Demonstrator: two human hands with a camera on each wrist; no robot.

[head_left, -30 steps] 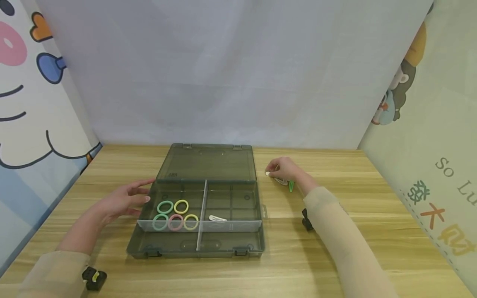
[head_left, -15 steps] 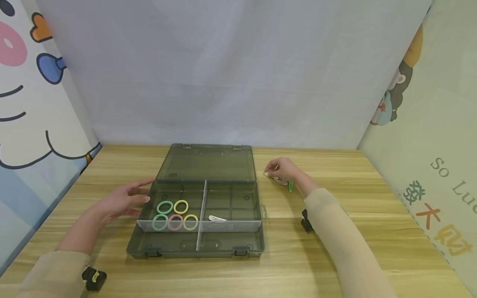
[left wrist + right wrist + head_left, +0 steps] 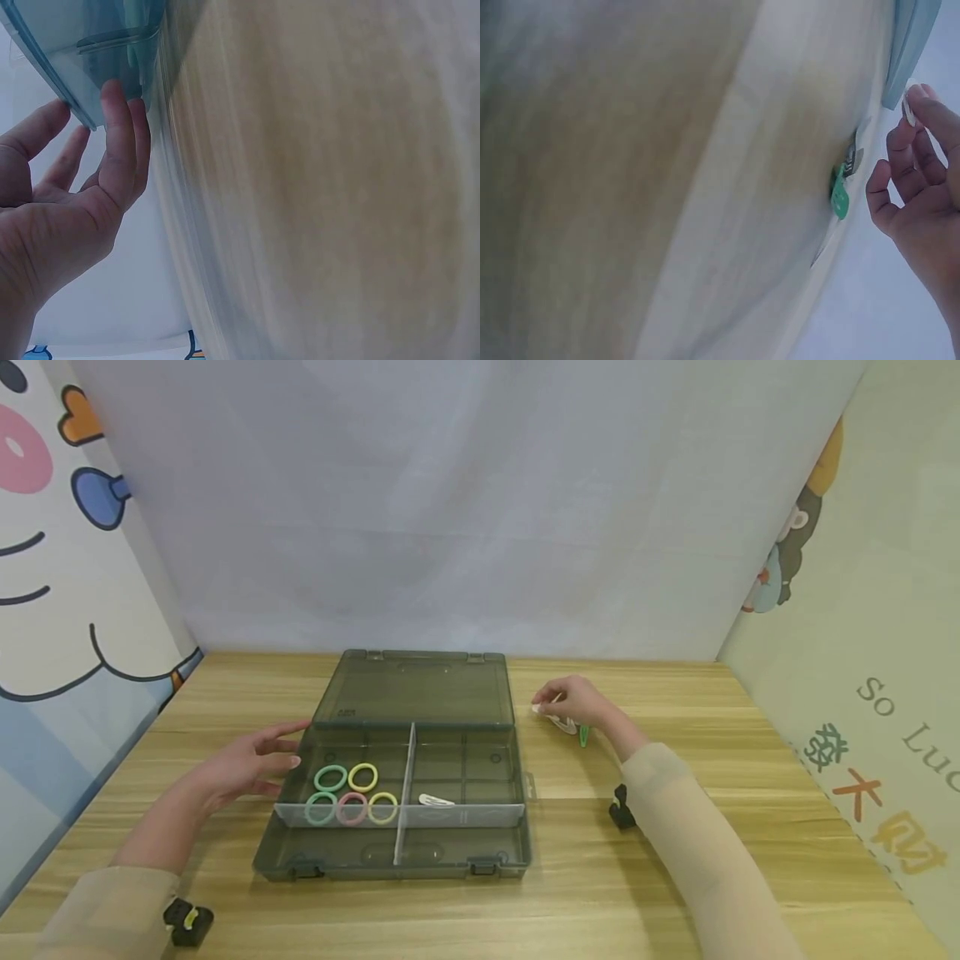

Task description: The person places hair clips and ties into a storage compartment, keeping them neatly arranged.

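- The right hand [image 3: 576, 700] pinches a small white clip [image 3: 908, 112] between thumb and fingertip, to the right of an open, divided box [image 3: 468, 852].
- Probably light, stiff and slick, the clip is unlikely to break but could slide; a fingertip pinch near one end, across its flat faces, looks surest.
- The left hand [image 3: 247, 764] grips no clip, its fingers loosely spread and touching the box's side.
- The right wrist view shows the clip jutting past the fingertips; from the head, only a pale tip peeks out.
- Only the head view reveals coloured rings [image 3: 363, 766] and another white clip [image 3: 436, 800], boxed between the two hands' fingers.
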